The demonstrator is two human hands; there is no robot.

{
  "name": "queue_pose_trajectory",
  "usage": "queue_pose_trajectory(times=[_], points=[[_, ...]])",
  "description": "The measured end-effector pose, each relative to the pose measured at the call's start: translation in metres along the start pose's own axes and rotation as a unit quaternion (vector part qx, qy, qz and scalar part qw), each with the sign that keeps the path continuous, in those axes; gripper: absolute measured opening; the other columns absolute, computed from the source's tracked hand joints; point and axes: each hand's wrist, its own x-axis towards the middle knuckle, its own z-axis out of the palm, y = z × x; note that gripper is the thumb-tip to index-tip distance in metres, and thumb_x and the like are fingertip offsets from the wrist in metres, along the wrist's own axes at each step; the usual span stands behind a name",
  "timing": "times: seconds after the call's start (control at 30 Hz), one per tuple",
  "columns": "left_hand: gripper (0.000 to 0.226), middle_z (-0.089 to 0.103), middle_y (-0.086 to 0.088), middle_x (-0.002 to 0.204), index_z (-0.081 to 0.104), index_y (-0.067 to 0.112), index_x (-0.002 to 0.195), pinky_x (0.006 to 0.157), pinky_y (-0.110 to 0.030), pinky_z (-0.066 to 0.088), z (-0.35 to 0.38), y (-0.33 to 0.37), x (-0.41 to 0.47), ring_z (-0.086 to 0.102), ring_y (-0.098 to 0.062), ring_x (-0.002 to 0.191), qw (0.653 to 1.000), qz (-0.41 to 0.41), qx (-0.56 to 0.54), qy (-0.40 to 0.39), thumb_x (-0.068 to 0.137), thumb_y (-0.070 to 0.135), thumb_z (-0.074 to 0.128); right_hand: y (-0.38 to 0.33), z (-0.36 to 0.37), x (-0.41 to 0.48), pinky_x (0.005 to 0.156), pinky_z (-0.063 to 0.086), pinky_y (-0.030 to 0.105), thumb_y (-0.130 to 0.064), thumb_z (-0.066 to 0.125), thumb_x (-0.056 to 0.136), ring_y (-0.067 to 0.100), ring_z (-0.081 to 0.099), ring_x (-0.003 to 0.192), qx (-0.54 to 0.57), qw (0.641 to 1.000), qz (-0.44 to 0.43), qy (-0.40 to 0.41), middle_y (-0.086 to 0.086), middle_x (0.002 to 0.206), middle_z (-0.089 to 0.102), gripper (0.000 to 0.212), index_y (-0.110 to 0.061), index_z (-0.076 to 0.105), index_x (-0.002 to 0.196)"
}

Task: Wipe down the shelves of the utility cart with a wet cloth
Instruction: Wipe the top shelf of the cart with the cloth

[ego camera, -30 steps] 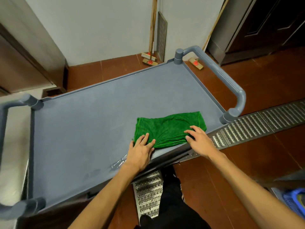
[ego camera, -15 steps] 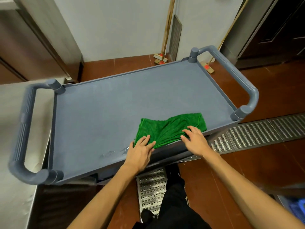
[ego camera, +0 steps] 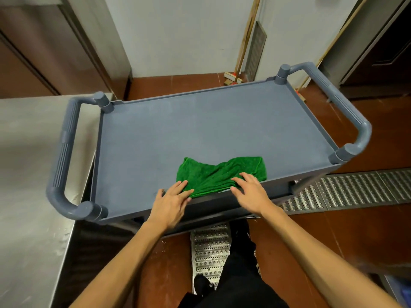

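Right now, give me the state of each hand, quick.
Left hand: open, fingers pressing flat on the green cloth.
Right hand: open, fingers resting flat on the same cloth.

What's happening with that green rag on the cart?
A person is wiping a grey cart. Both hands lie flat on a green cloth at the near edge of the top shelf. The left hand presses its left end and the right hand presses nearer its right end. The cloth is a bit bunched, and most of the shelf lies beyond it.
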Motion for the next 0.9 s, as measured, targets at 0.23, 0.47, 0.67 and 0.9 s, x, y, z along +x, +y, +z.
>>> queue_pose_trajectory(times=[0.23,0.47,0.67,0.9], points=[[0.035,0.041,0.007,0.157,0.064,0.029,0.131,0.110,-0.049,0.033,-0.001,-0.037,-0.026,0.037,-0.017,0.147,0.998,-0.027,-0.018,0.047,0.103,0.034,0.044,-0.034,0.022,0.002,0.120,0.016,0.037,-0.042,0.046,0.101,0.026,0.018,0.148,0.020,0.999,-0.028,-0.017,0.008,0.160,0.027,0.050,-0.020,0.046,0.146],[0.035,0.042,0.011,0.156,0.064,0.031,0.129,0.110,-0.050,0.034,-0.007,-0.071,-0.059,0.037,-0.017,0.146,0.995,-0.077,-0.019,0.063,0.102,0.036,0.042,-0.070,0.046,0.003,0.122,0.014,0.039,-0.044,0.046,0.100,0.028,0.015,0.149,0.004,0.997,-0.075,-0.035,0.009,0.161,0.023,0.053,-0.022,0.043,0.148],[0.037,0.033,0.014,0.160,0.057,0.033,0.137,0.117,-0.053,0.025,-0.015,-0.096,-0.080,0.029,-0.015,0.150,0.992,-0.120,-0.018,0.043,0.106,0.036,0.037,-0.099,0.055,0.010,0.122,0.015,0.040,-0.044,0.045,0.100,0.030,0.017,0.148,-0.015,0.991,-0.115,-0.071,0.011,0.161,0.023,0.050,-0.026,0.044,0.147],[0.040,0.057,-0.008,0.144,0.070,0.015,0.121,0.107,-0.048,0.043,-0.022,-0.120,-0.099,0.054,-0.034,0.132,0.988,-0.131,0.036,0.077,0.095,0.028,0.042,-0.140,0.076,0.008,0.123,0.011,0.042,-0.044,0.044,0.100,0.030,0.009,0.149,-0.039,0.984,-0.152,-0.080,0.012,0.162,0.017,0.052,-0.027,0.041,0.149]])
